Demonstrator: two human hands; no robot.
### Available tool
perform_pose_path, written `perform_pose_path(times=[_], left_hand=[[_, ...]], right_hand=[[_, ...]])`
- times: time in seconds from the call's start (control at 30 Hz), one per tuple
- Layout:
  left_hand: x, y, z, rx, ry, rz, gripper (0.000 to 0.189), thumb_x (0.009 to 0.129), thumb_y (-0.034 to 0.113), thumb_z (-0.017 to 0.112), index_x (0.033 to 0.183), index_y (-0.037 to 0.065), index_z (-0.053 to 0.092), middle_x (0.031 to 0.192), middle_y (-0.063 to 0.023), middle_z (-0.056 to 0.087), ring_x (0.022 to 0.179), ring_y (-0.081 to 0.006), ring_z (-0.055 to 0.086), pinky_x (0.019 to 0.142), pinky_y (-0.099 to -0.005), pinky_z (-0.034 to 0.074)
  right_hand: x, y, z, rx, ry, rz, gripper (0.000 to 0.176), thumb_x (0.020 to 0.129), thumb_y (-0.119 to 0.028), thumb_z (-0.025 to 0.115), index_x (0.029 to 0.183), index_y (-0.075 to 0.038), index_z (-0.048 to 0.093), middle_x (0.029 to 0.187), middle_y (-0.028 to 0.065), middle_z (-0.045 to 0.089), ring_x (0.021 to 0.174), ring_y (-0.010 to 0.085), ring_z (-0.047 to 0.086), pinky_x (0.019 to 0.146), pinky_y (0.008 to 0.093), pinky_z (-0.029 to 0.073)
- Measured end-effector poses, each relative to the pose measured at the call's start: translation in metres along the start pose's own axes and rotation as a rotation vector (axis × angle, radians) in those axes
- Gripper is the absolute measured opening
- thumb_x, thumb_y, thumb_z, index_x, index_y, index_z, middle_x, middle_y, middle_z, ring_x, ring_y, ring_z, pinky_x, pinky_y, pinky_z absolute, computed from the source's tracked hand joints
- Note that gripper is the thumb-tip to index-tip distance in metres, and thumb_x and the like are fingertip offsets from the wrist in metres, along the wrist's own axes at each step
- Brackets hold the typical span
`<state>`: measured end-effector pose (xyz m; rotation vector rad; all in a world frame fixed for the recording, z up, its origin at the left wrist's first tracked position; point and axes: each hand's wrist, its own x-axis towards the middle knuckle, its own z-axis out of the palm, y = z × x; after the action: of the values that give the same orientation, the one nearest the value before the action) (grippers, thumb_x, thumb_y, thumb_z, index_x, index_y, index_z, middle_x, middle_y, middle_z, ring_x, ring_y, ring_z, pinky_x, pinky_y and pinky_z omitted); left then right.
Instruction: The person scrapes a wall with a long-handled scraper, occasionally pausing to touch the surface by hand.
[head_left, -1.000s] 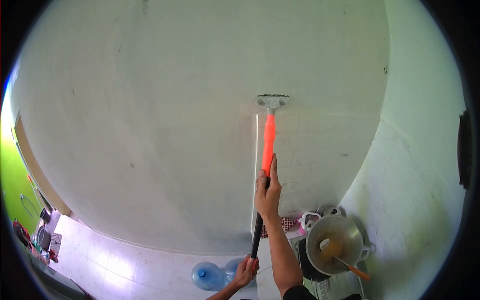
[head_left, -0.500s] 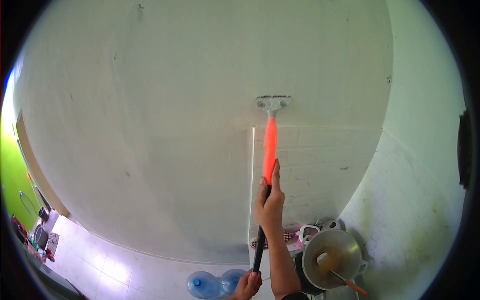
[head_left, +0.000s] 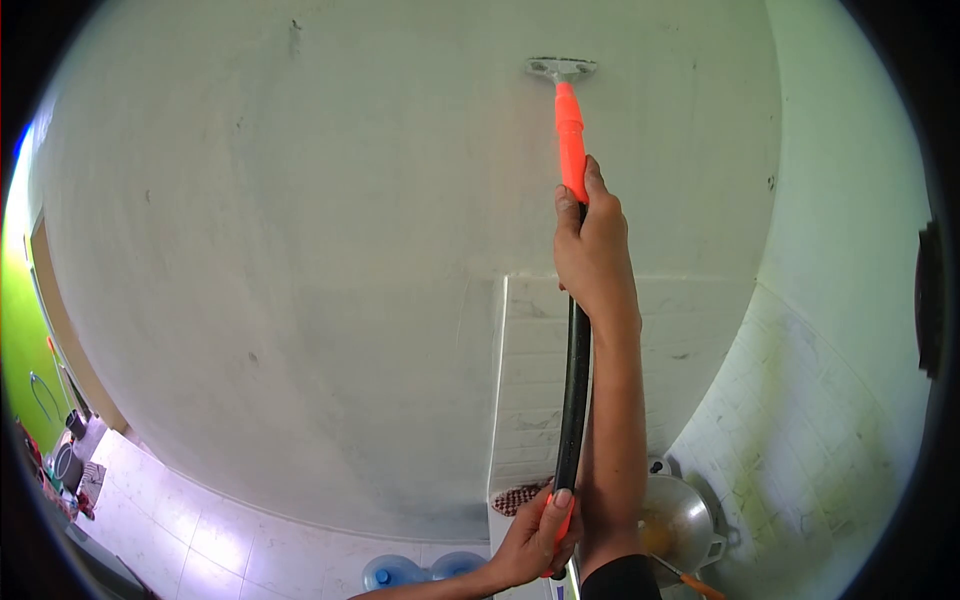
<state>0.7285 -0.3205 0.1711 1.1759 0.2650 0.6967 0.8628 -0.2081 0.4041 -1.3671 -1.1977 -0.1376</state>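
Note:
A scraper [head_left: 570, 130] with a flat metal head, an orange neck and a black handle stretches up against the pale wall [head_left: 380, 200]. Its blade lies on the wall above the tiled section [head_left: 540, 370]. My right hand [head_left: 597, 240] is wrapped round the upper handle, just below the orange neck. Lower down, my left hand [head_left: 540, 535] grips the orange end of the same handle. My right forearm partly hides the wok below.
A large wok [head_left: 685, 520] with an orange-handled utensil stands at the lower right. Blue water bottles [head_left: 395, 572] are on the floor. A checkered cloth [head_left: 518, 498] lies near my left hand. Buckets [head_left: 70, 465] stand at the far left.
The scraper has slid up the wall and slightly right, with my right hand moving up on it. My left hand has moved up and right, still holding the lower end.

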Motion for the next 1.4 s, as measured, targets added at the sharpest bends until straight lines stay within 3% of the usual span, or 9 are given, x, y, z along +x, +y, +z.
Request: perform_pose_path(times=[0.13, 0.23, 0.3, 0.43, 0.7, 0.8, 0.97, 1.4], left_hand=[[-0.005, -0.032, -0.017, -0.096, 0.019, -0.063, 0.041, 0.114, 0.046, 0.034, 0.101, 0.009, 0.045, 0.062, -0.0014, 0.044, 0.043, -0.0099, 0.043, 0.041, -0.0255, 0.035], [-0.011, -0.057, -0.024, 0.044, 0.162, 0.167, 0.043, 0.114, 0.047, 0.037, 0.088, 0.014, 0.049, 0.06, 0.0034, 0.043, 0.041, -0.0075, 0.036, 0.038, -0.0255, 0.029], [-0.02, -0.067, -0.034, 0.069, 0.151, 0.171, 0.042, 0.113, 0.048, 0.037, 0.089, 0.015, 0.049, 0.059, 0.0028, 0.043, 0.039, -0.0077, 0.035, 0.035, -0.0259, 0.028], [-0.031, -0.05, -0.019, 0.016, 0.136, 0.033, 0.042, 0.113, 0.05, 0.038, 0.091, 0.015, 0.048, 0.059, 0.0009, 0.043, 0.038, -0.0087, 0.036, 0.034, -0.0258, 0.029], [-0.02, 0.01, 0.008, -0.004, 0.041, -0.003, 0.056, 0.11, 0.056, 0.04, 0.08, 0.009, 0.046, 0.055, -0.0026, 0.043, 0.032, -0.0122, 0.037, 0.029, -0.0288, 0.032], [-0.013, 0.013, 0.004, -0.031, 0.0, -0.029, 0.043, 0.115, 0.046, 0.033, 0.101, 0.007, 0.046, 0.061, -0.0028, 0.045, 0.041, -0.0111, 0.042, 0.042, -0.0252, 0.036], [0.012, 0.08, 0.012, -0.057, -0.156, 0.136, 0.053, 0.114, 0.048, 0.028, 0.095, 0.002, 0.045, 0.058, -0.0052, 0.045, 0.037, -0.0139, 0.043, 0.038, -0.0291, 0.041], [0.023, 0.119, 0.04, 0.041, -0.093, 0.178, 0.05, 0.113, 0.051, 0.033, 0.102, 0.005, 0.048, 0.058, -0.0038, 0.044, 0.037, -0.0148, 0.043, 0.037, -0.0293, 0.039]], right_hand=[[-0.019, 0.02, 0.011, -0.029, 0.016, -0.049, 0.057, 0.109, -0.014, 0.046, 0.158, 0.007, 0.027, 0.072, 0.019, 0.062, 0.058, 0.0311, 0.063, 0.06, 0.0447, 0.049], [-0.04, 0.045, 0.03, -0.015, 0.051, -0.11, 0.058, 0.109, -0.014, 0.047, 0.158, 0.008, 0.025, 0.068, 0.0193, 0.062, 0.055, 0.0317, 0.062, 0.057, 0.0437, 0.048], [-0.052, 0.045, 0.034, -0.011, 0.026, -0.074, 0.059, 0.109, -0.014, 0.046, 0.159, 0.008, 0.023, 0.065, 0.018, 0.059, 0.052, 0.0307, 0.061, 0.055, 0.0424, 0.048], [-0.044, 0.039, 0.027, -0.022, -0.003, -0.063, 0.06, 0.109, -0.014, 0.045, 0.16, 0.007, 0.021, 0.065, 0.0165, 0.058, 0.052, 0.0287, 0.06, 0.055, 0.0428, 0.048], [-0.012, -0.024, -0.005, -0.047, -0.067, 0.111, 0.056, 0.11, -0.019, 0.04, 0.159, 0.004, 0.024, 0.073, 0.0132, 0.062, 0.052, 0.0226, 0.059, 0.049, 0.0391, 0.05], [0.007, -0.023, -0.005, -0.051, -0.056, -0.01, 0.055, 0.11, -0.02, 0.039, 0.158, 0.004, 0.026, 0.076, 0.0125, 0.063, 0.049, 0.0204, 0.058, 0.048, 0.0373, 0.052], [0.05, -0.068, -0.013, -0.06, -0.075, -0.017, 0.053, 0.109, -0.019, 0.039, 0.155, 0.006, 0.032, 0.081, 0.0137, 0.064, 0.05, 0.0205, 0.06, 0.047, 0.0371, 0.053], [0.102, -0.084, -0.023, -0.053, -0.052, -0.09, 0.038, 0.105, -0.018, 0.039, 0.132, 0.007, 0.049, 0.074, 0.0097, 0.06, 0.049, 0.018, 0.057, 0.046, 0.0349, 0.052]])
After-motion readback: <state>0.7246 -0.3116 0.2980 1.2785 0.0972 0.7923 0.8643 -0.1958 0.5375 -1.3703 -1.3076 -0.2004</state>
